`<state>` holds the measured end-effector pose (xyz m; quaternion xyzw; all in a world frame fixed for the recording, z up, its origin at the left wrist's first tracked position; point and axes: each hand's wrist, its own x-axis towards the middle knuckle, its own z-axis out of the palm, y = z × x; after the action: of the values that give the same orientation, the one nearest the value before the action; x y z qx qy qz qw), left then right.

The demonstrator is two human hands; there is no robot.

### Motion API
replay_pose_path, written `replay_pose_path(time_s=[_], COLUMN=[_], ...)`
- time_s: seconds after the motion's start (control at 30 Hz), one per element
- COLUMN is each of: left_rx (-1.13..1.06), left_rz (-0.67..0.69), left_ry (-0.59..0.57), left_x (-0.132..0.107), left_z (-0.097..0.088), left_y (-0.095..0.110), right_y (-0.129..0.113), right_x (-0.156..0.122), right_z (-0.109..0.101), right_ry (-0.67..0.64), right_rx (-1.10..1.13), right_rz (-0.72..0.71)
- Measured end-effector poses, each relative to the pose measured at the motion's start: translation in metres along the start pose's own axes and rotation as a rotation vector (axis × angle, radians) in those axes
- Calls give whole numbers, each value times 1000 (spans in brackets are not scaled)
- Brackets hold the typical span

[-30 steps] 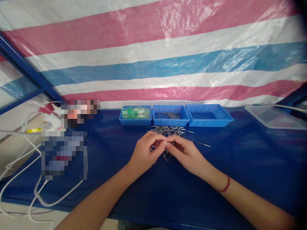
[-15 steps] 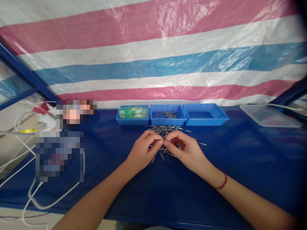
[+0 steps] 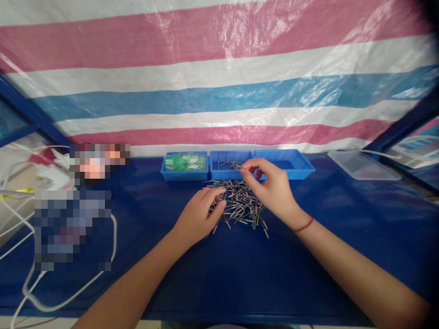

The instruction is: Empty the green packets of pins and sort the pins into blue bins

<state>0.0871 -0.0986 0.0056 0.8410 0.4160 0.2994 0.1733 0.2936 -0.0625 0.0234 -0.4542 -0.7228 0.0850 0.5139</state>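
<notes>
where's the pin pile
Head view, centre: the pin pile lies between the left hand and right hand, just in front of the middle blue bin.

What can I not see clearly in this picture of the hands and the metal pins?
Head view:
Two patches on the left: blurred out.
What the right hand pinches: too small to tell.
Pins under the left hand: hidden by its fingers.
White cables: cut off by the left edge.
</notes>
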Motion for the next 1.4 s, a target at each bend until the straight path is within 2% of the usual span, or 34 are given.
replay_pose_path(time_s=[0.07,0.2,0.37,0.47,0.57,0.67,0.8,1.03,1.27,1.4], left_rx=[31,94,286,342,335,322,320,324,327,285], left_rz=[5,20,-61,-115,-155,-163,-149,-128,-133,-135], left_ry=[9,20,12,-27,-171,-281,-267,-214,-229,-199], left_x=[0,2,1,-4,-9,-10,-8,-7,-8,-7], left_z=[0,-3,-2,3,7,9,13,21,17,16], left_y=[-5,-13,-16,-15,-11,-8,-8,-12,-11,-9], right_y=[15,34,21,12,11,13,13,3,1,1], right_x=[16,26,4,-12,-22,-23,-17,-9,-17,-22], right_z=[3,9,3,2,10,20,25,22,24,23], right_ry=[42,-52,-113,-288,-509,-608,-649,-730,-683,-638], right_rx=[-114,-254,-258,-192,-214,-301,-350,-457,-575,-542], right_rz=[-20,-53,-134,-183,-259,-289,-271,-229,-368,-348])
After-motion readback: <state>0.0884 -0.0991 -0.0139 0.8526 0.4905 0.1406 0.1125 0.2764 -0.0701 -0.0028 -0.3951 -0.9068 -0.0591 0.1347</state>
